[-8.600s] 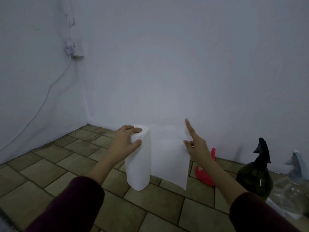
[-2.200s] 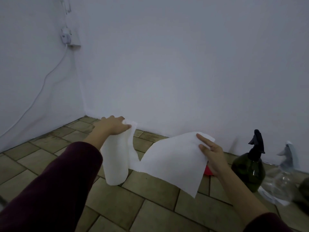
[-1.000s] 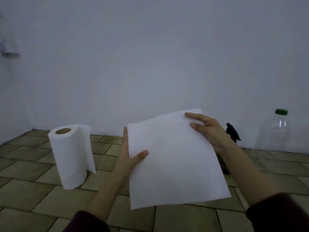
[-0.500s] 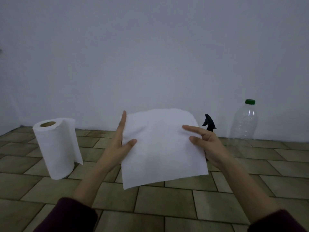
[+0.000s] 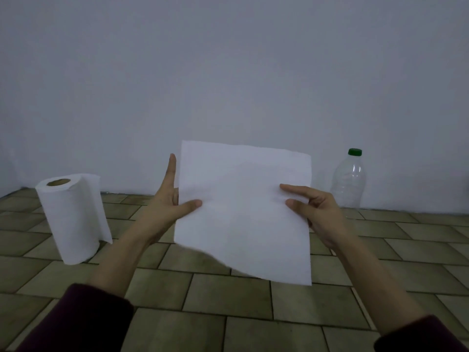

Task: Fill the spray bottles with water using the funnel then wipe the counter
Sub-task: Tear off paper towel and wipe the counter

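Note:
A loose white paper towel sheet (image 5: 243,212) hangs in the air above the tiled counter (image 5: 228,301), held flat between both hands. My left hand (image 5: 165,209) pinches its left edge with thumb in front and fingers behind. My right hand (image 5: 314,212) grips its right edge the same way. The paper towel roll (image 5: 72,217) stands upright on the counter to the left. The spray bottles and the funnel are hidden behind the sheet or out of view.
A clear plastic bottle (image 5: 349,181) with a green cap stands against the white wall (image 5: 228,72) at the back right. Olive-brown tiles run from the wall to the near edge of the view.
The sheet was torn from the roll and both hands now hold it up in front of me. Since half a second ago it rose, covering the dark spray bottle's nozzle.

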